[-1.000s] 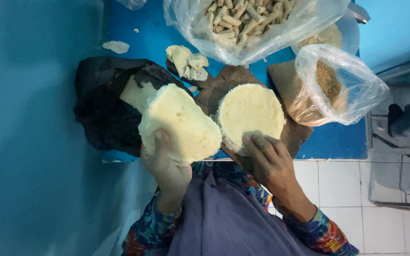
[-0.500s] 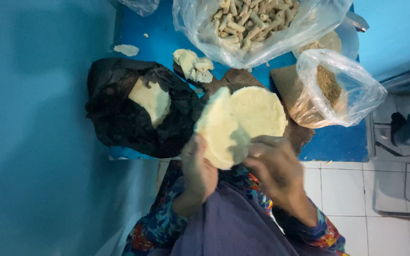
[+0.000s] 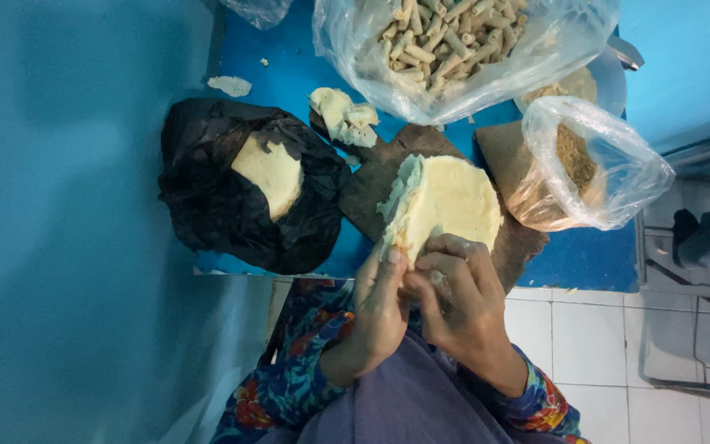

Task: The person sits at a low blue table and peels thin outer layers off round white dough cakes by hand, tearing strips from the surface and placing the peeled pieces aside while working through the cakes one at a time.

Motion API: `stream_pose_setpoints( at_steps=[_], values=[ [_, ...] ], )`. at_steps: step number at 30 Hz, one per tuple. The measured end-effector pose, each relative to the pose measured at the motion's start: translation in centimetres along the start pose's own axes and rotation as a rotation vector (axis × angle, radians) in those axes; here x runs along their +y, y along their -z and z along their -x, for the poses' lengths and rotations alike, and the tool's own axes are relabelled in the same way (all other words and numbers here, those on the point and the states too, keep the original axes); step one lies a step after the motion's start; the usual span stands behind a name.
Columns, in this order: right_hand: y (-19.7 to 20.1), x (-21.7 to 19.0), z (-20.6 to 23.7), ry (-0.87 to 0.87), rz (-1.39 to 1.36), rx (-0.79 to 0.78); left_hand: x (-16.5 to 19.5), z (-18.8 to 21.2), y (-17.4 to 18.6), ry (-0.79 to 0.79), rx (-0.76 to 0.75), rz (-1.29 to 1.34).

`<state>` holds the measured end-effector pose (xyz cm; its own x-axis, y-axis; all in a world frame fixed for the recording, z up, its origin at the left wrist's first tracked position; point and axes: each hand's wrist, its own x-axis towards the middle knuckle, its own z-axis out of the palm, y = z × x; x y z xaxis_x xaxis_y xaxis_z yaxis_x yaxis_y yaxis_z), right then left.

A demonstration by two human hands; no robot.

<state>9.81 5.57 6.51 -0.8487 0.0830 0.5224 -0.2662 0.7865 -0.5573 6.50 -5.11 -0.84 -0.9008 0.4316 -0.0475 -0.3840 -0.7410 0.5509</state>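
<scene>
Two pale round dough sheets (image 3: 445, 201) are pressed together over a dark wooden board (image 3: 375, 185). My left hand (image 3: 380, 308) and my right hand (image 3: 462, 292) both pinch their near edge, fingers closed on it. A black plastic bag (image 3: 215, 205) to the left holds a stack of the same pale sheets (image 3: 271, 171). Torn dough scraps (image 3: 343, 115) lie beyond the board.
A clear bag of rolled pastry sticks (image 3: 454, 41) sits at the back of the blue table (image 3: 585, 255). A second clear bag with brown filling (image 3: 573, 160) lies right of the board. White floor tiles (image 3: 585, 345) and a blue wall (image 3: 59, 222) border the table.
My left hand carried one dough sheet from over the black bag rightward and brought it against the sheet on the board. Both hands now meet at the sheets' near edge.
</scene>
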Motion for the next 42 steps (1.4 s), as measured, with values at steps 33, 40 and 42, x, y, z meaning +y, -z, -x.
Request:
stream_pose_setpoints(
  at_steps=[33,40,42],
  values=[
    [0.9,1.0,-1.0,-0.161,-0.299,-0.085,-0.2,0.8,-0.4,-0.163,-0.058,-0.302],
    [0.9,1.3,-1.0,-0.103,-0.195,-0.108,-0.5,0.8,-0.2,-0.101,-0.009,-0.259],
    [0.8,1.5,-0.8,-0.096,-0.183,-0.108,-0.5,0.8,-0.1,-0.117,-0.022,-0.237]
  ],
)
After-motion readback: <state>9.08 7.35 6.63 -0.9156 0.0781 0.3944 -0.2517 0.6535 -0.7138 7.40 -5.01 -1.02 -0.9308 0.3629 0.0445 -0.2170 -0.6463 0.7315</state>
